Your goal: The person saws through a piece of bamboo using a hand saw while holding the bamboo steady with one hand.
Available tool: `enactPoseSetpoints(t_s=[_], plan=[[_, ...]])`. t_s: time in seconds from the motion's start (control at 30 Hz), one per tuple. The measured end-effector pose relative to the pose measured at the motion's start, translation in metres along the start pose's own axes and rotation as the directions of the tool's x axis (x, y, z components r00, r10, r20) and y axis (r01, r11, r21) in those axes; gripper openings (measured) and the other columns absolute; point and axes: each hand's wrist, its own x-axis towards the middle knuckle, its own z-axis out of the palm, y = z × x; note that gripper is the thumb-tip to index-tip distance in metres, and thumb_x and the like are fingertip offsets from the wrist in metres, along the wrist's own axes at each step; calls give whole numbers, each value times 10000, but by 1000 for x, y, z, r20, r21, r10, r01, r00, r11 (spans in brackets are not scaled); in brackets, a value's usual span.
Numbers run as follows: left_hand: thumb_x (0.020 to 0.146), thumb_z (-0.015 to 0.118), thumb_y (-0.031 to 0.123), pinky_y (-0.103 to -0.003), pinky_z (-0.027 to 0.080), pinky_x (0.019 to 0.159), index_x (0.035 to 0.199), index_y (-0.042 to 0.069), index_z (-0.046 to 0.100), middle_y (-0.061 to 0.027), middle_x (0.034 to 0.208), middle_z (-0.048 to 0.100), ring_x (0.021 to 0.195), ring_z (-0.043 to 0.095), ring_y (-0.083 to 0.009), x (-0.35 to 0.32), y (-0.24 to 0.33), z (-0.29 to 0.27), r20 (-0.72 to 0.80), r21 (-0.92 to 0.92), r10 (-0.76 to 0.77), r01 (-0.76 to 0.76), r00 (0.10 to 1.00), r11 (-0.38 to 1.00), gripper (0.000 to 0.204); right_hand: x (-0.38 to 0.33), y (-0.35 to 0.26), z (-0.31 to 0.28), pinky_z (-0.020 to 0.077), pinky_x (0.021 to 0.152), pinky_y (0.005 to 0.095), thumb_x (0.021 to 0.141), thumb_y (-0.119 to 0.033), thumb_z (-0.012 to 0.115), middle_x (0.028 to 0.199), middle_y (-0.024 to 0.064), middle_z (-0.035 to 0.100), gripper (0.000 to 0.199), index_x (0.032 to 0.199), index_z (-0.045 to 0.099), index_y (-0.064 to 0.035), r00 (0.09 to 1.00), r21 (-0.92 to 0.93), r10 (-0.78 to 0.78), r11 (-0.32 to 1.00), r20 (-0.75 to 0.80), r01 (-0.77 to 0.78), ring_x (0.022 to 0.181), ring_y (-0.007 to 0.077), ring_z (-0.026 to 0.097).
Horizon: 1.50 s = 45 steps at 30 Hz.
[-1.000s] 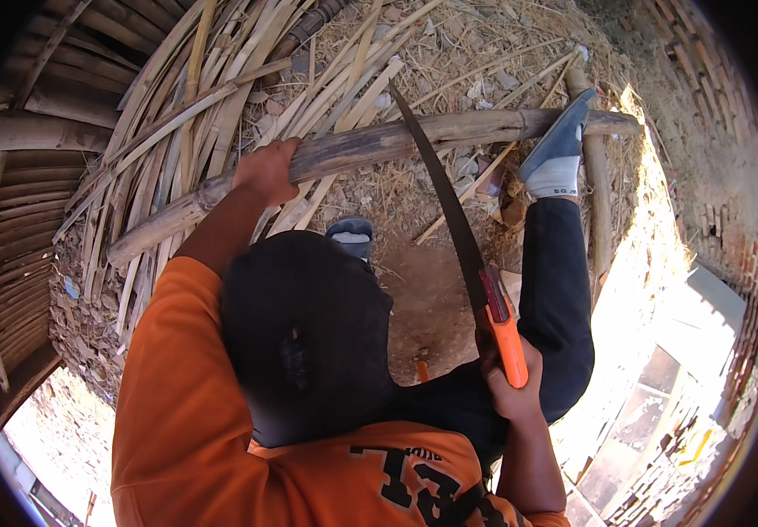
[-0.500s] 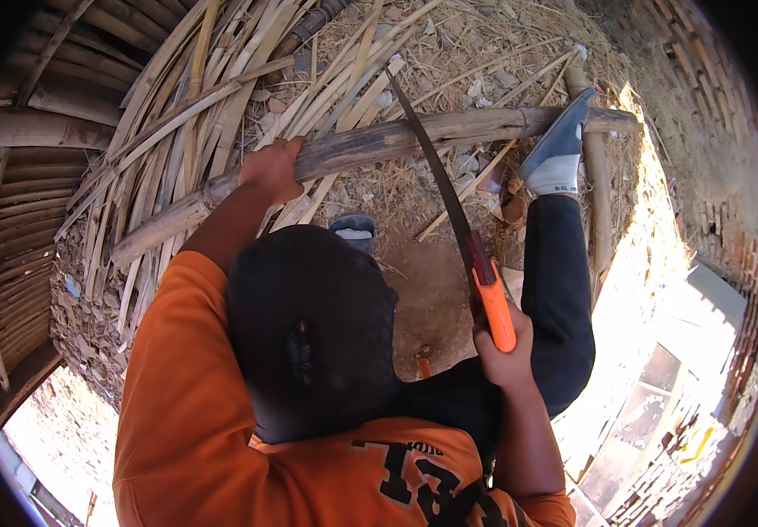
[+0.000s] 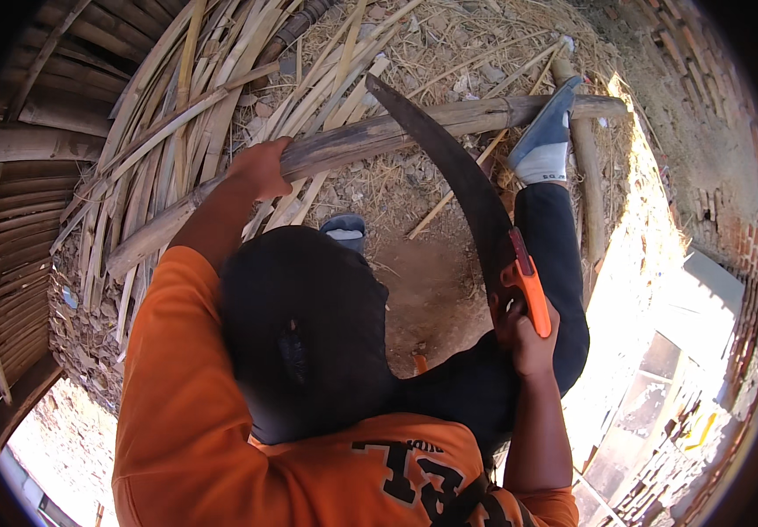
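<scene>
Left hand [image 3: 260, 167] gripping the bamboo pole [image 3: 379, 136], right hand [image 3: 528, 338] wrapped round the curved saw [image 3: 471, 189] w/ orange handle, blade across pole.

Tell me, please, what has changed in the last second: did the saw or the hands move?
The curved saw slid a little: the right hand on the orange handle rose slightly toward the bamboo pole, pushing the blade forward along its cut. Nothing was taken or let go. The left hand still grips the pole, and the foot in the grey shoe still rests on it.
</scene>
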Motion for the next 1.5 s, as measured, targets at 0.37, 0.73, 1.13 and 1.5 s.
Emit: enactPoseSetpoints(t_s=[0.37,0.73,1.13,1.5], plan=[[698,859,282,-461,536,1063,1510,165,521,-160,1383,665,1237,669,-358,-4,3,14,-119,8,52,-51,992,999,887,-33,-15,7,432,496,260,798,-29,595,679,40,568,74,864,564,-14,990,222,-7,975,139,-25,522,113,532],[709,837,273,-454,536,1065,1492,167,540,-141,1387,664,1236,668,-357,-11,5,5,-66,-7,-27,26,997,1000,844,-58,-44,-21,539,711,300,740,-60,627,831,74,709,328,1042,708,38,973,-211,-184,955,139,210,728,177,687],[718,855,311,-442,541,1068,1490,196,542,-134,1371,676,1252,666,-334,-4,6,-1,2,-15,-28,28,1000,999,841,3,-20,21,520,690,269,797,28,627,811,34,657,182,975,659,43,955,-49,-181,979,235,197,711,90,612],[705,865,301,-456,537,1058,1509,170,523,-149,1416,648,1253,662,-346,-1,11,19,-184,66,41,-29,982,997,883,-4,-19,12,522,673,275,781,16,635,782,37,650,233,1007,681,47,954,-171,-195,957,228,236,673,106,619]])
